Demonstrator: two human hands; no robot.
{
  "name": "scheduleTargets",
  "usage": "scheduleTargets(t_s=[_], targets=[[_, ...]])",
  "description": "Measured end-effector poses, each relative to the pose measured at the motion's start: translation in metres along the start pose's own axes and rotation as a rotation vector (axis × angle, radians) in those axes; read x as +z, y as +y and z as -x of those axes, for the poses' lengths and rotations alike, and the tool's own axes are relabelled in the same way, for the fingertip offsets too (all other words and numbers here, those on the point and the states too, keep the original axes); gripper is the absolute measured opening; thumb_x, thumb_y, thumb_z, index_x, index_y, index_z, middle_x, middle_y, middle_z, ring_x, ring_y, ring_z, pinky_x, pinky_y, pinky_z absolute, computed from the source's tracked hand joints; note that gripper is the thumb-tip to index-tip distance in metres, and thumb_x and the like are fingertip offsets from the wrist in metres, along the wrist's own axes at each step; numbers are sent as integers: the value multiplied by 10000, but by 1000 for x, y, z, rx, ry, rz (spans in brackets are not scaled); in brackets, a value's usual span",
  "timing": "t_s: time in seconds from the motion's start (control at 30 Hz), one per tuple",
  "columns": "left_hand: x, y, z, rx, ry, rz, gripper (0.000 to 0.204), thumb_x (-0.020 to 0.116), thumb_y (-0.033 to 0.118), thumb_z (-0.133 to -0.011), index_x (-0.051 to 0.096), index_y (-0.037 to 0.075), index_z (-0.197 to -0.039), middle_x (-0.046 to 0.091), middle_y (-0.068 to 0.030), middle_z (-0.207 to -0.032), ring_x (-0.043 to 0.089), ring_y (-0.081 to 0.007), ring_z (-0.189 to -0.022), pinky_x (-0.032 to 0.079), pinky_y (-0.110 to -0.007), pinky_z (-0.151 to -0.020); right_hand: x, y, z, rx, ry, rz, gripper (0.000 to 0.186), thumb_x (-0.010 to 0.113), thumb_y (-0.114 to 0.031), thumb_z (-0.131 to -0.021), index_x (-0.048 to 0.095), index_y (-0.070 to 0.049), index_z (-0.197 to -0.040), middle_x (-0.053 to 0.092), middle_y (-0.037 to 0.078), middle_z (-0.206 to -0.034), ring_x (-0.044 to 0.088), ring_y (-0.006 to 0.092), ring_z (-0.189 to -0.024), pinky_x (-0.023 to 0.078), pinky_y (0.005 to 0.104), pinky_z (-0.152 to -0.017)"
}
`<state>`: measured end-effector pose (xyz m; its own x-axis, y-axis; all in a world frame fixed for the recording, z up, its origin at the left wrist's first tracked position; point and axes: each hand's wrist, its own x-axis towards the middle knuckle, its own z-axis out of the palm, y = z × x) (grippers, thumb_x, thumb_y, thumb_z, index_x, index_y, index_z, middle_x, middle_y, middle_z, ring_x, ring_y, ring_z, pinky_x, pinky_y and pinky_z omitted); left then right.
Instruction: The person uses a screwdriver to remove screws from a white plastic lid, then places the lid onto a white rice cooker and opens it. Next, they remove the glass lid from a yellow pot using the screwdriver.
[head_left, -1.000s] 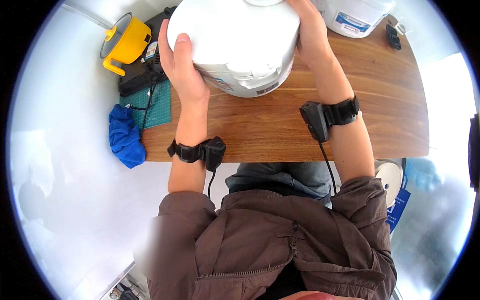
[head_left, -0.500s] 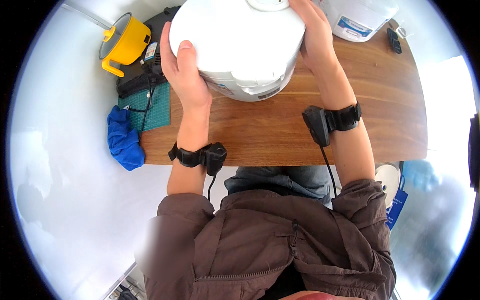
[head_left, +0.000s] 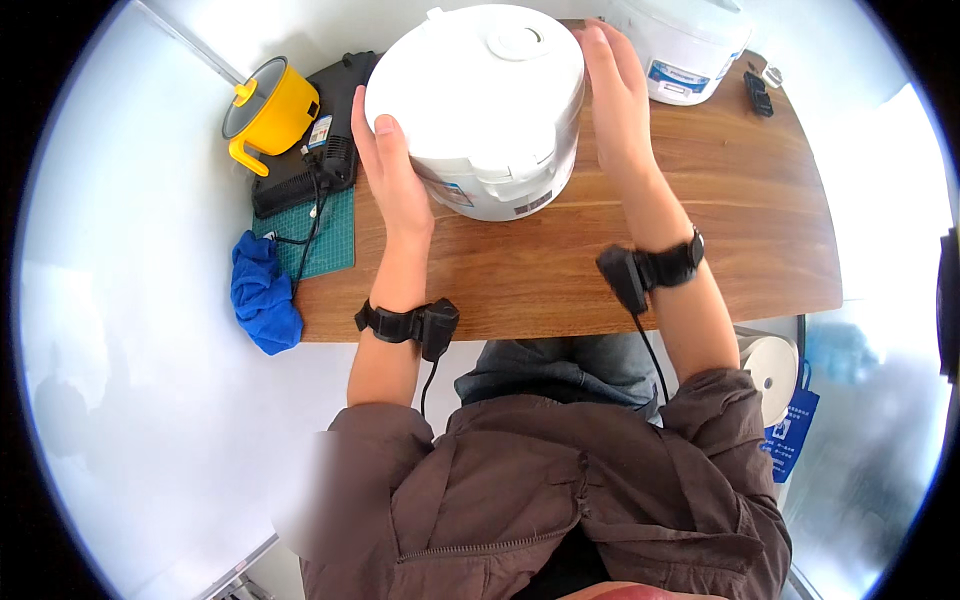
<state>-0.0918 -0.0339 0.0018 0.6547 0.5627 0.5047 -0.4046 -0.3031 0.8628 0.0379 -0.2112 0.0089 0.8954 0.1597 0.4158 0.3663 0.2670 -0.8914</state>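
Note:
A white lidded appliance, like a rice cooker (head_left: 470, 100), is at the back middle of the wooden table (head_left: 700, 240). My left hand (head_left: 395, 175) holds its left side, thumb at the lid's edge and fingers along the wall. My right hand (head_left: 620, 110) is just beside its right side, fingers stretched out and loosened; whether they still touch it I cannot tell. Black straps with boxy devices and cables are on both forearms (head_left: 400, 320).
A white bucket-like container (head_left: 680, 65) and black clip (head_left: 758, 95) are at back right. A yellow pot (head_left: 270, 115) on a black slab, a green mat (head_left: 330, 240), cables and a blue cloth (head_left: 265, 300) are at left. A white reel (head_left: 770, 380) and blue bag are below right.
The appliance appears lower in the picture, with more of its lid showing. My right hand's fingers have loosened from its side and straightened. My left hand has moved down and right with it.

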Motion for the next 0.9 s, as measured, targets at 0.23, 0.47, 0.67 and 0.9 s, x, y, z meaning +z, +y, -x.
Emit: scheduleTargets(t_s=[0.23,0.47,0.67,0.9], targets=[[3,3,25,46,86,-57,813,342,600,-1070,217,-5,-1598,351,-201,-1573,362,-292,-1448,257,-407,-1207,0,-11,62,-247,-118,245,676,513,-415,-1049,365,48,-1519,432,276,-1506,429,374,-1406,354,481,-1153],[8,28,85,190,54,-156,766,315,477,-1087,114,-89,-1562,216,-262,-1583,294,-345,-1454,227,-459,-1203,-8,3,28,-98,-261,-48,605,463,-382,-1082,385,6,-1540,487,219,-1498,474,307,-1378,369,394,-1150],[-14,25,92,136,160,-144,640,339,458,-1102,291,-7,-1539,350,-207,-1575,371,-292,-1439,295,-432,-1172,-27,8,-22,-108,-231,235,528,531,-402,-1064,574,-11,-1415,655,189,-1325,614,263,-1233,482,371,-1038],[-32,-8,29,192,34,-176,668,317,466,-1110,253,-21,-1563,314,-214,-1599,328,-320,-1470,260,-442,-1199,34,-63,-5,-531,-262,614,289,619,-266,-1010,723,-52,-1174,737,128,-1093,704,272,-1011,564,406,-830]])
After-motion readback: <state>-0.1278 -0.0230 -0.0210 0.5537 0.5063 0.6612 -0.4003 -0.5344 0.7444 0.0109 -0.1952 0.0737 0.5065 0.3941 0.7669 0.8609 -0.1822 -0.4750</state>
